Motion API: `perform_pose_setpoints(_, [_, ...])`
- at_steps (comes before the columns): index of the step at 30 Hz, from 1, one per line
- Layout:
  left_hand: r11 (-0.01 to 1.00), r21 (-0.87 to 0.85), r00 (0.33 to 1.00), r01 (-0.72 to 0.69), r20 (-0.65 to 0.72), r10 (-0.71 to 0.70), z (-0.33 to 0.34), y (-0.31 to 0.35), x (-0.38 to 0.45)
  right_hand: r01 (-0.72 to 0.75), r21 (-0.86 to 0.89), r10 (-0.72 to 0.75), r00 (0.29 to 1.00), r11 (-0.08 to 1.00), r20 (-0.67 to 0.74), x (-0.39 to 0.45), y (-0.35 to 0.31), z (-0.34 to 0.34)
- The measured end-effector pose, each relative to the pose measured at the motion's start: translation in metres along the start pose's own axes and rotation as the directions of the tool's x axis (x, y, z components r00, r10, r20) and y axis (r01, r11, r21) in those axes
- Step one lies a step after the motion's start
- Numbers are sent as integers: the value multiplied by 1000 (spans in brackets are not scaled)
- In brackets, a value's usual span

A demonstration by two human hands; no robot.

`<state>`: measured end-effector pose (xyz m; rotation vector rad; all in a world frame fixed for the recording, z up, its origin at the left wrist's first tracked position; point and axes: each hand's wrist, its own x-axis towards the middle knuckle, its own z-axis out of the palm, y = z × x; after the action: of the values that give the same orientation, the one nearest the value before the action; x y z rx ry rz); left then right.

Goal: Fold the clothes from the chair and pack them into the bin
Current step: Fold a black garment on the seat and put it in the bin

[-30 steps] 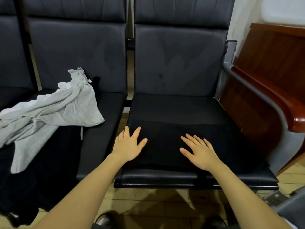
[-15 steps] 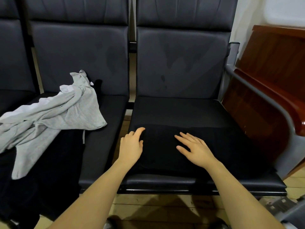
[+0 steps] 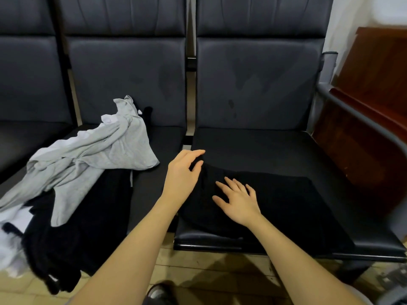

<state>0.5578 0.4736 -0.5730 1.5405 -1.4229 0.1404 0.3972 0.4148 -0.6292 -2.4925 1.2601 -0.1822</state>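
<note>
Left hand [image 3: 184, 172] pinches the black garment [image 3: 275, 201] at its left edge on the chair seat [image 3: 253, 146]; right hand [image 3: 239, 200] presses flat, fingers straight.

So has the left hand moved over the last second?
Yes. The left hand has slid from the front of the black garment to its back left corner, towards the seat back, and pinches the edge there.

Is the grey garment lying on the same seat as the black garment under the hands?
No, the grey garment is heaped on the neighbouring seat, while the black garment lies on the seat by the armrest.
</note>
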Motion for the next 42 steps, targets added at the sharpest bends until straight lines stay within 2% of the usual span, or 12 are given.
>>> perform_pose_setpoints(2, [997,-12,997,-72,14,73,4,7,2,13,233,7,996,972,-85,-1,4,-7])
perform_pose_setpoints(4, [991,-24,991,-132,30,132,9,16,4,26,448,55,984,894,-169,-6,13,-17])
perform_pose_setpoints(5, [986,-30,986,-162,39,163,13,22,5,34,452,71,974,891,-213,-9,19,-23])
perform_pose_setpoints(8, [969,-46,968,-243,59,245,26,41,9,-27,292,127,936,956,-329,-20,49,-39])
perform_pose_setpoints(13, [952,-88,949,-293,92,301,57,76,9,-289,217,356,835,933,-420,-44,102,-66])
perform_pose_setpoints(16, [966,-179,955,-186,197,220,79,92,3,-430,173,461,778,886,-427,-60,127,-72])
perform_pose_setpoints(19, [970,-238,929,38,366,53,102,101,-7,-483,226,533,749,846,-394,-69,141,-72])
perform_pose_setpoints(22, [961,-170,865,219,490,-111,121,97,-19,-492,196,528,759,848,-381,-71,143,-67])
perform_pose_setpoints(24, [951,-137,838,279,519,-171,128,93,-23,-494,209,536,768,844,-349,-70,143,-64])
perform_pose_setpoints(27, [951,-127,843,282,505,-183,132,90,-23,-463,292,544,763,837,-349,-68,144,-64])
perform_pose_setpoints(32, [954,-147,865,262,474,-165,134,90,-26,-349,333,482,659,876,-578,-67,147,-69])
perform_pose_setpoints(42, [947,-165,863,276,475,-169,132,90,-27,-531,207,563,701,822,-437,-64,143,-64])
